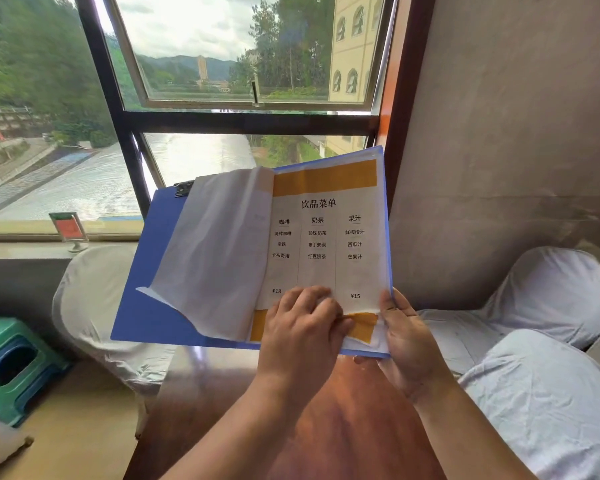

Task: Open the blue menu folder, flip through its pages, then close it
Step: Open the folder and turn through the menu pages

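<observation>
Background: a large window [222,64] with dark frames is seen ahead, with trees, hills and a pale building beyond it; a grey wall [499,133] stands to the right.
Surface: a reddish-brown wooden surface [326,410] is seen below the arms, with white-covered chairs [94,306] on both sides.
Blue menu folder [146,306]: it is held open above the surface, tilted up toward the window; a drinks page [326,237] with orange bands and three columns of Chinese text is shown on its right side.
Turned sheet [215,254]: a translucent sleeve is seen bowed over the left cover, partway across.
Left hand [302,327]: fingers are curled and pressed on the lower edge of the drinks page.
Right hand [406,341]: the folder's lower right corner is gripped, thumb on top.
Sill: a small red sign holder [70,230] is set there.
Floor: a green plastic stool [14,368] is seen at the left.
</observation>
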The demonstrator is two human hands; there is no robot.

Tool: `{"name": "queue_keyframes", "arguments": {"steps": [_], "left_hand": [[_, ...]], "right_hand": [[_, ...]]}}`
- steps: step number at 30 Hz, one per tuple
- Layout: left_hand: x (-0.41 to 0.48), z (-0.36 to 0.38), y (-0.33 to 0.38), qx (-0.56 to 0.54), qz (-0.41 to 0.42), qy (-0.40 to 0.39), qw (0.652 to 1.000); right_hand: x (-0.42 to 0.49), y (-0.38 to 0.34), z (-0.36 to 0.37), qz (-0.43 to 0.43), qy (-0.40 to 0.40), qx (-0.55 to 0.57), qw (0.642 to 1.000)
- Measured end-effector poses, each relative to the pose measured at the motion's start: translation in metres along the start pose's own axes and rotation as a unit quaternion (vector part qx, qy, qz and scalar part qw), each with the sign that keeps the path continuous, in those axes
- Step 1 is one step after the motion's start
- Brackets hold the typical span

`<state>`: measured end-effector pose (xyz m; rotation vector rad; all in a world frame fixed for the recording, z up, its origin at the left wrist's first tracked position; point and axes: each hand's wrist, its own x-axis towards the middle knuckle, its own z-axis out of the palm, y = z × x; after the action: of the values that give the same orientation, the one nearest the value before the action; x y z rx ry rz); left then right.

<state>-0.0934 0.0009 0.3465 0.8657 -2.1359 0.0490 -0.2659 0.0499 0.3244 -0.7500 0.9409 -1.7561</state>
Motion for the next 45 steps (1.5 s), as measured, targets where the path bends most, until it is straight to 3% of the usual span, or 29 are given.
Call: {"name": "queue_keyframes", "arguments": {"steps": [5, 8, 12, 15, 19, 21, 27, 29, 30, 32, 34, 36, 38, 42, 45], "left_hand": [[0.005, -0.003, -0.010, -0.031, -0.036, 0.020, 0.999], [0.006, -0.009, -0.019, -0.137, -0.147, 0.052, 0.978], [0.003, -0.020, -0.043, -0.281, -0.339, 0.160, 0.883], [-0.005, -0.025, -0.068, -0.352, -0.444, 0.228, 0.792], [-0.017, -0.024, -0.097, -0.442, -0.550, 0.249, 0.664], [-0.022, -0.022, -0.105, -0.444, -0.578, 0.246, 0.639], [-0.021, -0.024, -0.110, -0.450, -0.591, 0.262, 0.616], [-0.020, -0.026, -0.112, -0.419, -0.590, 0.270, 0.635], [-0.019, -0.028, -0.112, -0.380, -0.584, 0.276, 0.662], [-0.018, -0.037, -0.109, -0.261, -0.519, 0.302, 0.756], [-0.020, -0.041, -0.103, -0.102, -0.346, 0.301, 0.883], [-0.018, -0.041, -0.089, 0.039, -0.148, 0.240, 0.959], [-0.011, -0.037, -0.067, 0.073, -0.056, 0.150, 0.984], [0.000, -0.021, -0.031, 0.013, -0.014, -0.068, 0.997], [0.001, -0.009, -0.015, -0.002, -0.032, -0.112, 0.993]], "right_hand": [[-0.002, -0.002, -0.001, 0.004, 0.008, -0.023, 1.000], [-0.004, -0.008, 0.001, 0.004, 0.020, -0.043, 0.999], [-0.003, -0.011, -0.003, -0.004, 0.036, -0.058, 0.998], [-0.002, -0.012, -0.005, -0.003, 0.037, -0.052, 0.998], [0.000, -0.013, -0.005, -0.012, 0.039, -0.058, 0.998], [0.001, -0.011, -0.005, -0.015, 0.036, -0.057, 0.998], [0.004, -0.003, -0.006, -0.010, 0.039, -0.048, 0.998], [0.006, -0.001, -0.010, -0.013, 0.040, -0.050, 0.998], [0.007, 0.000, -0.012, -0.012, 0.038, -0.049, 0.998], [0.008, 0.002, -0.015, -0.007, 0.033, -0.046, 0.998], [0.009, 0.003, -0.018, -0.002, 0.028, -0.038, 0.999], [0.010, 0.004, -0.019, -0.002, 0.023, -0.034, 0.999], [0.011, 0.007, -0.016, 0.000, 0.024, -0.031, 0.999], [0.012, 0.007, -0.004, -0.007, 0.020, -0.016, 1.000], [0.011, 0.006, 0.003, -0.018, 0.010, -0.003, 1.000]]}}
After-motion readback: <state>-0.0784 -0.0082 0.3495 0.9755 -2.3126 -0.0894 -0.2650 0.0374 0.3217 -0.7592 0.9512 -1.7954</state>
